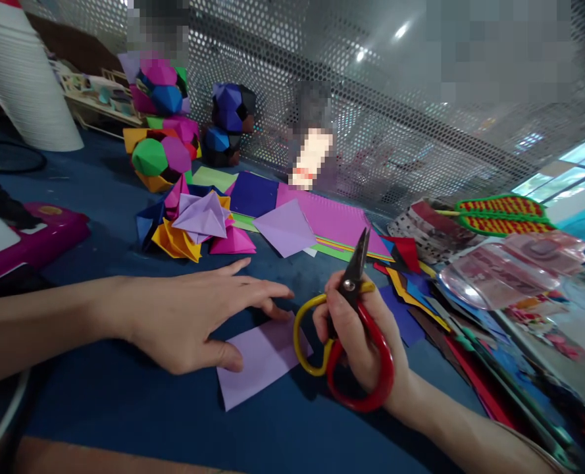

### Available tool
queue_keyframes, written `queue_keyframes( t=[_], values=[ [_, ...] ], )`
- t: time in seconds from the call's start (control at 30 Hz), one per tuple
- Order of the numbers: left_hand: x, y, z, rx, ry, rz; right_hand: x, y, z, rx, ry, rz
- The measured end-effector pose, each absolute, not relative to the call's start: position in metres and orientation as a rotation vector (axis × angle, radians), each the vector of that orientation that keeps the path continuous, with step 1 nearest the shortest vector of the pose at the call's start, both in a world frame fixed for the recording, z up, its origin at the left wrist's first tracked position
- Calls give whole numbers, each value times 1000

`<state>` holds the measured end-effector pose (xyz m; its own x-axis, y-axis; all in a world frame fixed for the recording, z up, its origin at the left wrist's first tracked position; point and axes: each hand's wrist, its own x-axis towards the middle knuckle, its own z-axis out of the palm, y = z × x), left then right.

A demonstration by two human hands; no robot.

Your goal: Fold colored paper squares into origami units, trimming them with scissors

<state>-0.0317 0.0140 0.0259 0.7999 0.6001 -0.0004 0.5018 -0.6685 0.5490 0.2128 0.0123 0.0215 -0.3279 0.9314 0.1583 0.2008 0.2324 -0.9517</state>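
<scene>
A folded piece of light purple paper (262, 362) lies on the dark blue tabletop in front of me. My left hand (198, 316) spreads over its upper left part, with the thumb on the paper and the fingers stretched out. In my right hand (354, 322) is a pair of scissors (364, 352) with one red and one yellow handle loop, its black blades closed and pointing up and away. The yellow loop overlaps the paper's right end in view. Just beyond my left hand sits a cluster of folded paper pieces (201, 217) in purple, orange, pink and navy.
Coloured paper sheets (316, 210) lie at the back, one lilac square (286, 227) on top. Finished paper balls (161, 158) stand back left near a white stack (30, 79). A magenta power strip (40, 234) is at left. Paper scraps and plastic packaging (509, 270) crowd the right.
</scene>
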Motion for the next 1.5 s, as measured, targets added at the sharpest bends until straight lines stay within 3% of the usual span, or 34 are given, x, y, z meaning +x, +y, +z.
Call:
queue_keyframes(
  t=[0.97, 1.5],
  values=[
    [-31, 20, 31, 2470, 713, 178, 182, -11, 14, -746, -1847, 1504],
    [-32, 19, 24, 2472, 699, 234, 170, -21, 11, -725, -1948, 1411]
  ],
)
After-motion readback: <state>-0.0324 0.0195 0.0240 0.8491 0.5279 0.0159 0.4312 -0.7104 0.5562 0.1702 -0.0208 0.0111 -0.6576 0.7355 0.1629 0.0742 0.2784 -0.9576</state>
